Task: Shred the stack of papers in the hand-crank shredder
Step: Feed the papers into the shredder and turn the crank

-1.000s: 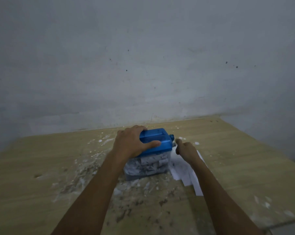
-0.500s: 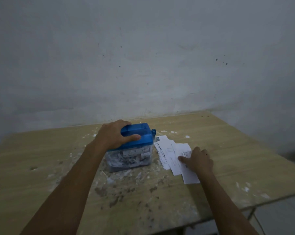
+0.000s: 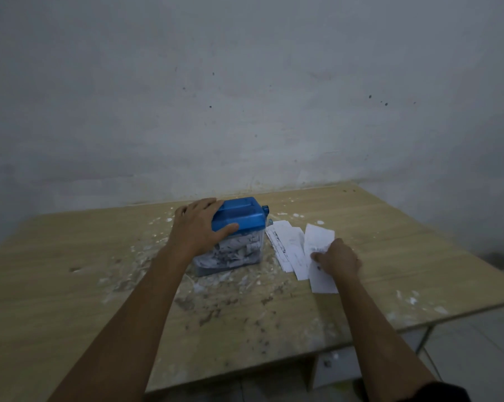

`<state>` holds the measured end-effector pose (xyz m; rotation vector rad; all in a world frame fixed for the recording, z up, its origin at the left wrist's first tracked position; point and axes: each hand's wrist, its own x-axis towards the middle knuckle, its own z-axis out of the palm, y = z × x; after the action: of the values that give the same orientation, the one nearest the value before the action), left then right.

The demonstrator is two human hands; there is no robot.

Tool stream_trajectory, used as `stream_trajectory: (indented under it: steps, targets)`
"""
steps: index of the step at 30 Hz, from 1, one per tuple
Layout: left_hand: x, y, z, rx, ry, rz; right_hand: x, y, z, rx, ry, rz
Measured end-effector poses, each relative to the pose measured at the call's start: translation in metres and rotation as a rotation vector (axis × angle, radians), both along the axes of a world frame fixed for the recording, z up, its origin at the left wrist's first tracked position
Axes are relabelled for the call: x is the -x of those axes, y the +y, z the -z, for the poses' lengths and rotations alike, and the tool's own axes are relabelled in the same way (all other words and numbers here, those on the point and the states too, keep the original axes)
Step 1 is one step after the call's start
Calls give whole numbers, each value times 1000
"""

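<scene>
The hand-crank shredder (image 3: 243, 218) has a blue lid and a clear bin packed with white shreds; it stands near the middle of the wooden table (image 3: 389, 256). My left hand (image 3: 200, 227) grips the lid from the left side, thumb along its front edge. A small blue crank knob (image 3: 264, 210) sticks out on the lid's right end. Just right of the shredder lies a loose stack of white paper slips (image 3: 288, 248). My right hand (image 3: 339, 259) pinches the top slip (image 3: 318, 236), whose far end is lifted off the stack.
Paper scraps and dark dust (image 3: 216, 303) litter the tabletop in front and to the left of the shredder. The grey wall (image 3: 245, 97) rises right behind the table. The table's right front edge (image 3: 447, 323) drops to a tiled floor.
My right hand left the crank, came down on the paper stack and now lifts the far end of the top slip. The left hand stays on the lid.
</scene>
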<state>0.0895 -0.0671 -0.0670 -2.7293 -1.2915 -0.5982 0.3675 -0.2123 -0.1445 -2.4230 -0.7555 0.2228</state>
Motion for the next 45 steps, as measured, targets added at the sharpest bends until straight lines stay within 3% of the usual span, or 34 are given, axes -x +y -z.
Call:
stream_trajectory:
  steps: [7,14,23,26,33,45]
  targets:
    - [19,-13,8,-11,-42,9,-15,-7,-4,-114,177,-21]
    - [24,-6,-1,196,-81,107,-10,-33,-25,-483,488,-60]
    - [33,5,-17,311,-51,191,33,-24,-95,-846,706,-360]
    - [37,4,-16,336,-163,221,56,-7,-118,-921,676,-497]
    - [31,-3,-42,373,-658,334,107,48,-165,-934,571,-677]
    - [6,32,-65,429,-877,261,124,126,-182,-864,625,-675]
